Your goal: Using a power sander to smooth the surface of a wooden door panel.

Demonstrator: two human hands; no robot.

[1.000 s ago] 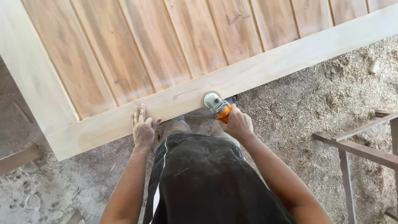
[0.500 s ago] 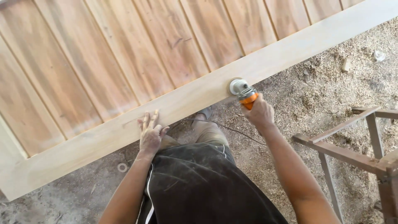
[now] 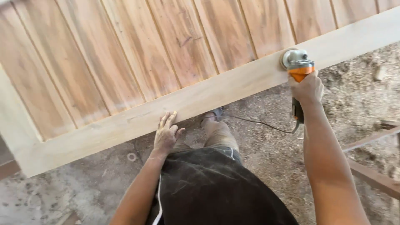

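A large wooden door panel (image 3: 137, 62) with vertical reddish slats lies flat across the upper view, framed by a pale rail (image 3: 216, 91) along its near edge. My right hand (image 3: 307, 88) grips an orange and grey angle grinder (image 3: 296, 64), whose disc head rests on the pale rail at the right. My left hand (image 3: 166, 133) lies flat with fingers spread on the rail's near edge, well left of the grinder.
The grinder's black cord (image 3: 258, 122) trails over the sawdust-covered ground (image 3: 354, 91). A brown metal frame (image 3: 375, 175) stands at the lower right. My legs in dusty dark shorts (image 3: 212, 187) fill the bottom centre. A small ring (image 3: 132, 157) lies on the ground.
My right hand has slid the grinder rightward along the pale rail. My left hand has also shifted right along the rail's edge, staying flat.
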